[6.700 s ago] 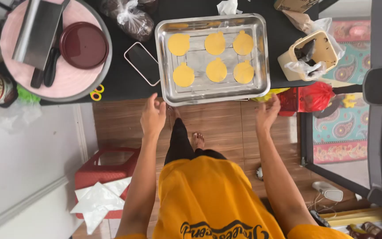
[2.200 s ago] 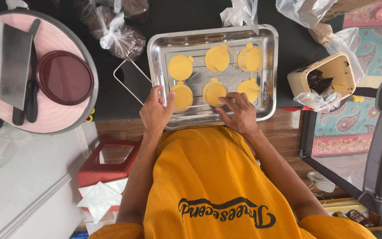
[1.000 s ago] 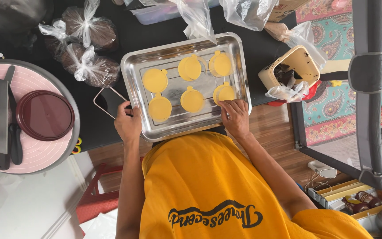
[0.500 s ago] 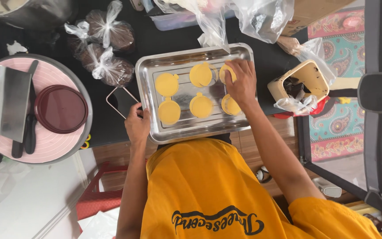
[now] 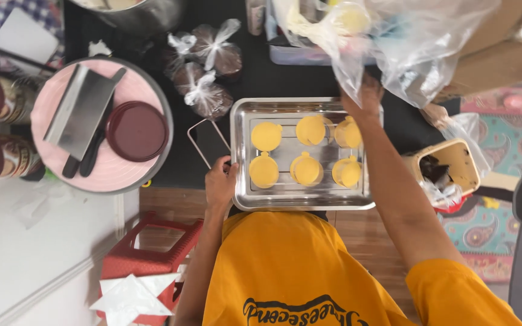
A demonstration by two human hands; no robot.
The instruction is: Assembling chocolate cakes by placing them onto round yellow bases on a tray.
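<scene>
A steel tray (image 5: pixel 300 199) lies on the black counter and carries several round yellow lidded cups (image 5: pixel 266 136) in two rows. My left hand (image 5: pixel 221 182) grips the tray's near left rim, thumb over the edge. My right arm stretches over the tray, and my right hand (image 5: pixel 365 96) is at its far right corner, closed on the bottom of a large clear plastic bag (image 5: pixel 394 42). The film partly covers its fingers. A dark phone (image 5: pixel 208 142) lies against the tray's left side, just beyond my left hand.
A pink round board (image 5: pixel 122 175) at left holds a cleaver (image 5: pixel 83 111) and a dark red lid (image 5: pixel 137 130). Tied bags of brown food (image 5: pixel 206 72) sit beyond the phone. A beige box (image 5: pixel 454 163) stands right of the tray. A red stool (image 5: pixel 152 259) is on the floor.
My right hand has left the cups and reached past the tray's far edge to the clear bag. My left hand stays at the tray's left rim. The view has shifted toward the counter.
</scene>
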